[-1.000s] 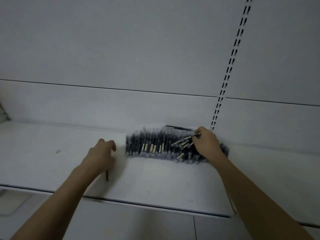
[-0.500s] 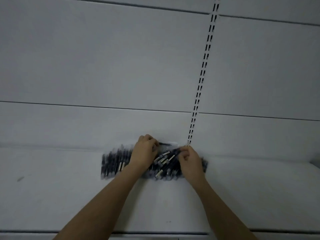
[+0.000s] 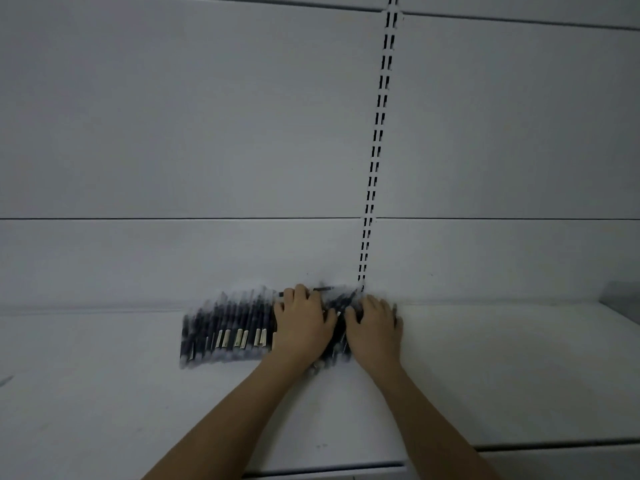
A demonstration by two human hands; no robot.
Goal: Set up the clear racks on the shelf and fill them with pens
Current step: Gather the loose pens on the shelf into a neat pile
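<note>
Head view: the white shelf [image 3: 485, 375] runs the full width, backed by a pale wall panel [image 3: 173, 133] with a slotted upright [image 3: 375, 150] dropping to the shelf at about 12 o'clock from the hands. Against the back edge lies the row of dark pens [image 3: 228, 327], packed side by side in what looks like a clear rack, though blur hides its walls. Each pen's long axis runs from 6 to 12 o'clock, front to back, while the row itself stretches from 9 to 3 o'clock.

Both hands lie on the row's 3 o'clock half. The left hand [image 3: 304, 323] rests palm down near the row's middle, fingers pointing to 12 o'clock and lying fairly flat over the pens; its grip looks open, pressing rather than clasping. The right hand [image 3: 375, 327] sits just beside it at 3 o'clock, over the row's end, fingers bent down onto the pens; whether it pinches any I cannot tell. 1 loose pen [image 3: 308, 290] lies crosswise just behind the left hand's fingertips.

The untidy pens lie under and between the 2 hands, so I judge the coming move to be squaring them parallel with the rest; the left hand is nearer the tidy stretch at 9 o'clock.
</note>
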